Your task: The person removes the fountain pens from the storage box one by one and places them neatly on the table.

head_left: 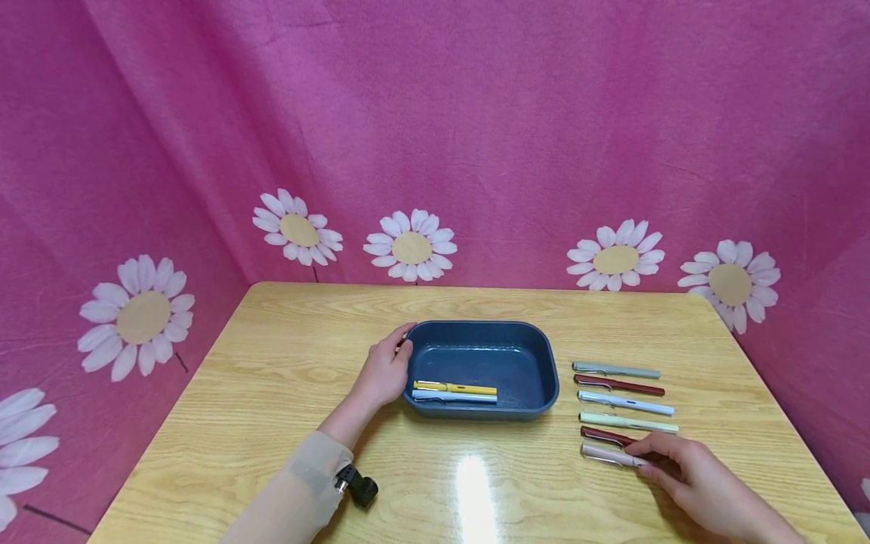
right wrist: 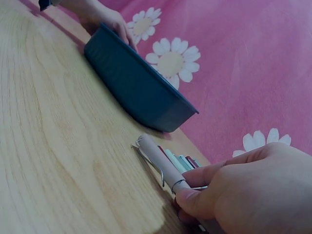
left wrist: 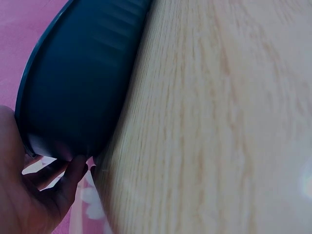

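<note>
At the left end of a dark blue rectangular tub [head_left: 482, 412], my left hand [head_left: 386, 372] grips the wall, its fingers round the outside in the left wrist view. A yellow pen [head_left: 462, 388] and a light blue pen [head_left: 451, 397] lie side by side along the tub's front wall inside. My right hand [head_left: 693, 480] pinches a pale pink pen [right wrist: 163, 161] with a metal clip between thumb and fingers. That pen is at the near end of a column of pens, beside a dark red pen [head_left: 601, 434] partly hidden by the fingers.
Beyond the dark red pen lie a pale green pen [head_left: 628, 422], a second light blue pen [head_left: 625, 402], another dark red pen [head_left: 620, 384] and a grey-green pen [head_left: 616, 370]. The wooden table [head_left: 306, 332] backs onto a pink curtain [head_left: 476, 151] with daisies.
</note>
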`<state>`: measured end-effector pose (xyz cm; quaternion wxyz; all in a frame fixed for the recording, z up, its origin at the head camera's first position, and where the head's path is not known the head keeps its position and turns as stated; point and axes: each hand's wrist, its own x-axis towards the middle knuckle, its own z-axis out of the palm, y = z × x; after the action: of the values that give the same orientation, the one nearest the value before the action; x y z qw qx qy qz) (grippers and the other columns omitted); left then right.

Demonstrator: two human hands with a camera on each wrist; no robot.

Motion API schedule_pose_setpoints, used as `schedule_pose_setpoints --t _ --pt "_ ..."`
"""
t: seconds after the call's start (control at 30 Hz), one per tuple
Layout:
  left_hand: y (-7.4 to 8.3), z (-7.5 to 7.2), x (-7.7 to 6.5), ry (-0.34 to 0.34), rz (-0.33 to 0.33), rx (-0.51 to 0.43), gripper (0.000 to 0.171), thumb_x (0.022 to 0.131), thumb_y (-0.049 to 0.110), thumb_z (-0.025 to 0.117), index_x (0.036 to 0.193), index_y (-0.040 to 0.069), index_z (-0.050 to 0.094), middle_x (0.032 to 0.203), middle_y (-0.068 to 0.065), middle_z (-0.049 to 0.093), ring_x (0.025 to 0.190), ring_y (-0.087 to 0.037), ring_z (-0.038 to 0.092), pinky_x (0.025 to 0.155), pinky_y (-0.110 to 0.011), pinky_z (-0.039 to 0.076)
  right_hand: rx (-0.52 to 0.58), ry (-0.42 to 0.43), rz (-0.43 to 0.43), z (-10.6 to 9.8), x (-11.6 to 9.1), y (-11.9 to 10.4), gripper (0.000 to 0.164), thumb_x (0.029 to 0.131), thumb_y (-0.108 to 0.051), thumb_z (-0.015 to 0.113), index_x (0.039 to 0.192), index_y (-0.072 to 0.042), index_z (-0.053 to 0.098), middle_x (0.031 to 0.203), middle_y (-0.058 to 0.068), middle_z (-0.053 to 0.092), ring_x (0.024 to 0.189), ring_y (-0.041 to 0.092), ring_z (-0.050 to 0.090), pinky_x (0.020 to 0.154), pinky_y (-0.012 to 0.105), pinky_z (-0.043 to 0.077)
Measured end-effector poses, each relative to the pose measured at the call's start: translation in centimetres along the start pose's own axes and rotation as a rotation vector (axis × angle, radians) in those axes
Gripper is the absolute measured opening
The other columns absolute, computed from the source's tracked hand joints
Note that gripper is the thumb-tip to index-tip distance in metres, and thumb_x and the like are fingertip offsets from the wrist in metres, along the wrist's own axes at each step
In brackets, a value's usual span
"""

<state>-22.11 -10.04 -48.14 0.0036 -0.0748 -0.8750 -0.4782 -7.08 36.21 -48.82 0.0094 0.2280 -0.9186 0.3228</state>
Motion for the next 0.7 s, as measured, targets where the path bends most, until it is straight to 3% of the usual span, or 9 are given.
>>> schedule_pose_setpoints --t 0.23,0.7 --pt "0.03 0.02 -0.02 0.002 -0.001 0.005 0.045 0.114 0.022 0.044 0.157 0.012 0.052 0.143 -0.018 0.062 0.129 -0.034 0.060 0.113 -0.053 0.044 -0.021 0.021 -0.001 0.34 -0.10 0.17 0.033 0.094 0.002 0.076 0.110 -0.026 0.075 0.105 -0.017 0.069 0.096 0.002 0.063 0.080 0.012 0.049" --pt "0.19 0.09 -0.15 -0.008 -0.023 0.002 0.045 0.115 0.023 0.043 0.158 0.014 0.050 0.147 -0.017 0.060 0.132 -0.034 0.058 0.115 -0.055 0.042 -0.198 0.098 0.020 0.66 -0.11 -0.08 0.037 0.086 0.004 0.083 0.106 -0.026 0.077 0.107 -0.017 0.068 0.098 0.003 0.064 0.082 0.015 0.051"
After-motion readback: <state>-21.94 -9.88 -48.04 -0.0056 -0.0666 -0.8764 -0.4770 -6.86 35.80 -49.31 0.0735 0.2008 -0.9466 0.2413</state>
